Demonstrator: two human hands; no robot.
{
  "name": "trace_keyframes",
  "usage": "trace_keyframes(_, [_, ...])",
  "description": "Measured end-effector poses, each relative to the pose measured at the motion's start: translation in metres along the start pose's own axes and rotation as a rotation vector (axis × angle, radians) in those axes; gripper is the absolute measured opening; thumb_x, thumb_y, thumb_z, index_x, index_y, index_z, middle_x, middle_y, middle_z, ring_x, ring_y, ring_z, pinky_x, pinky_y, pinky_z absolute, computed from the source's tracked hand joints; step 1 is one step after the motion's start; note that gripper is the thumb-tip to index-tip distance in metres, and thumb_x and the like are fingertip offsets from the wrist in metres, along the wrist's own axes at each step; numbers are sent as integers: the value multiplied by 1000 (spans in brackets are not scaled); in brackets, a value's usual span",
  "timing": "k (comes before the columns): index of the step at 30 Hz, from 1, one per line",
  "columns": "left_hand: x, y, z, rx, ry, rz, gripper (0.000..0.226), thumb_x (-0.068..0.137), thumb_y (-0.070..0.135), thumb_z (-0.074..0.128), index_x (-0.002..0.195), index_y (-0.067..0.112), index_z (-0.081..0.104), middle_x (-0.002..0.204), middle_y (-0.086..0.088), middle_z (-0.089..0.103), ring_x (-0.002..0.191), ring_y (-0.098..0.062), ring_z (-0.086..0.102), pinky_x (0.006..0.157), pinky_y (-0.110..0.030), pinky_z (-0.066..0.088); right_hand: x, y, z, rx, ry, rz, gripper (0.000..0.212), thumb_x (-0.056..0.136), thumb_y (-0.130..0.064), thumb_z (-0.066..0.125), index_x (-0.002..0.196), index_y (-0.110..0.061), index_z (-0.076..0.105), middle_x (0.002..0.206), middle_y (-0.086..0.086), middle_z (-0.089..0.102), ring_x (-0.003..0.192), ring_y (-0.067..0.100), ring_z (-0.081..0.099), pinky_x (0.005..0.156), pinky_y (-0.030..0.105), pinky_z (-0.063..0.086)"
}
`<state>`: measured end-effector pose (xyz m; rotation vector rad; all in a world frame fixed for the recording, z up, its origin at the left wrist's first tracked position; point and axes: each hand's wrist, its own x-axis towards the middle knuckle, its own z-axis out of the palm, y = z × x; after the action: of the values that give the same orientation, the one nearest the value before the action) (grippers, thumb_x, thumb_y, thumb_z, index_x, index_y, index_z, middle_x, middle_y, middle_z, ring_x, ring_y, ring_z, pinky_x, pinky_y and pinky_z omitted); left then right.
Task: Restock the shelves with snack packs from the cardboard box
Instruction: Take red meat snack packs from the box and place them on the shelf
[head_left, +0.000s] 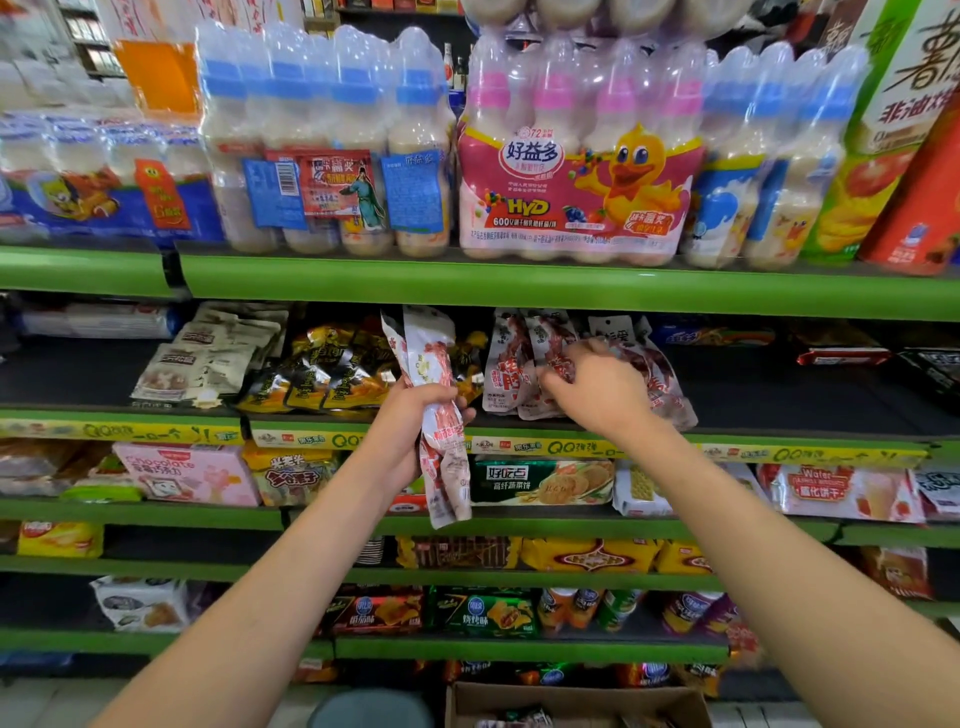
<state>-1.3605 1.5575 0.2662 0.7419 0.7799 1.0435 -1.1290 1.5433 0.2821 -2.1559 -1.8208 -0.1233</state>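
My left hand (410, 431) grips a bunch of white-and-red snack packs (436, 395), held upright in front of the second shelf (779, 410). My right hand (597, 387) reaches onto that shelf and lies on a row of the same red-and-white packs (511, 364), its fingers curled over one of them. The cardboard box (576, 704) stands open on the floor below, with a few packs showing inside.
Black-and-yellow snack packs (322, 374) and beige packs (208, 358) lie left of my hands. Bottled drink multipacks (571, 156) fill the shelf above. Biscuit boxes (540, 480) and chip bags fill the lower shelves. A dark bare stretch of the second shelf lies to the right.
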Motion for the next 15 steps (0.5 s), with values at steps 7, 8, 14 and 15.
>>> trace_keyframes(7, [-3,-6,13,-19,-52,-14,54,77,7,72,128,-2,55,82,-10,77,71,-22,74,59,-33,60,-62,-44,18,870,-406,-1,15,92,-55,59,100,-42,58,106,-18,66,96,0,64,87,28,55])
trace_keyframes(8, [-2,-8,15,-50,-57,-8,45,80,4,70,124,0,58,81,-10,77,69,-22,74,56,-33,59,-70,-47,21,917,-447,16,15,91,-55,62,100,-44,56,105,-19,66,93,-5,64,85,26,54])
trace_keyframes(14, [2,-20,29,-14,-44,38,27,94,3,63,121,8,63,100,-11,78,87,-25,76,64,-35,61,-97,-60,34,884,-182,21,88,78,-53,77,148,-39,24,128,-22,31,116,-1,45,89,12,39])
trace_keyframes(15, [2,-21,31,11,-64,30,27,95,6,63,122,7,63,101,-11,78,89,-25,76,65,-34,61,-99,-61,34,837,-131,-16,93,79,-50,77,151,-39,20,128,-25,26,120,-1,39,96,15,36])
